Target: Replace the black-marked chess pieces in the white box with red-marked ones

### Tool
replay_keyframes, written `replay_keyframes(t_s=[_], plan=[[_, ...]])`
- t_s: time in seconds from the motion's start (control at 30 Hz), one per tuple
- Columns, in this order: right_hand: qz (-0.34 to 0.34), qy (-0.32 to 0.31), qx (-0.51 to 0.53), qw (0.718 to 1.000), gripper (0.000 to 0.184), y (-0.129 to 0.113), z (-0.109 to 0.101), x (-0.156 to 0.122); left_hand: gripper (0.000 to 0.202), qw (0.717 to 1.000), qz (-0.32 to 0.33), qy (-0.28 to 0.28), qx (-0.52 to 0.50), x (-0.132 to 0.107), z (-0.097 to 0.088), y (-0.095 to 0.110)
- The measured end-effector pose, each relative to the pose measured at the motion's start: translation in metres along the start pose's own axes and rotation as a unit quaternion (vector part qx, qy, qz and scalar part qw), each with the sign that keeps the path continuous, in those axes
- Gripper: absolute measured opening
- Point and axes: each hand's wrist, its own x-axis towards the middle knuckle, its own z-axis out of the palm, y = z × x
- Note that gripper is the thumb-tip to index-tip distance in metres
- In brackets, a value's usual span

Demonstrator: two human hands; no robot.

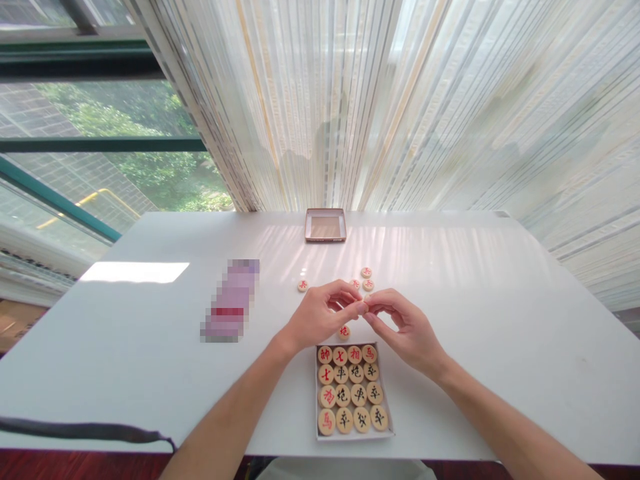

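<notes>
My left hand (320, 312) and my right hand (407, 330) meet above the table, fingertips together. Both pinch a small pale Chinese chess piece (365, 306), mostly hidden by the fingers. Below them stands a shallow white box (354, 437) with rows of round wooden Chinese chess pieces, marked in red or black; some characters are turned askew. Just beyond the box's far edge lies a red-marked piece (344, 332), under my left hand. Behind my fingers are red-marked pieces, one (367, 273) farther back, one (369, 285) nearer and another (355, 284) partly covered. A separate piece (303, 286) lies left of them.
An open, shallow box lid or tray (325, 240) sits at the far edge of the white table (500, 300). A pixelated purple object (231, 300) lies to the left. A dark strap (85, 430) runs along the front left. Striped curtains (320, 100) hang behind the table.
</notes>
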Motion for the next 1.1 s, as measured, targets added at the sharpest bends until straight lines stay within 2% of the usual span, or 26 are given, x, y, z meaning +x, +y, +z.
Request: replay_keyframes(t_s=[0.23,0.43,0.67,0.83,1.1], plan=[[-0.004,0.01,-0.015,1.0,0.017,-0.0001,0.0005,0.0001,0.023,0.999,-0.018,-0.024,-0.04,-0.0004,-0.0027,0.003],[0.004,0.018,-0.009,1.0,0.016,0.0022,0.0005,0.0005,0.021,0.998,-0.009,-0.046,-0.029,-0.0005,-0.0052,0.0006],[0.003,0.011,-0.015,1.0,0.016,0.0021,-0.0002,0.0002,0.021,0.999,-0.015,-0.039,0.001,-0.0012,-0.0038,0.0017],[-0.008,-0.003,-0.028,1.0,0.017,-0.0002,-0.0009,0.0006,0.023,0.999,-0.028,-0.017,-0.015,-0.0006,-0.0017,-0.0002],[-0.001,0.008,-0.029,1.0,0.016,0.0009,0.0002,0.0009,0.022,0.999,-0.009,-0.023,-0.033,-0.0005,-0.0025,0.002]])
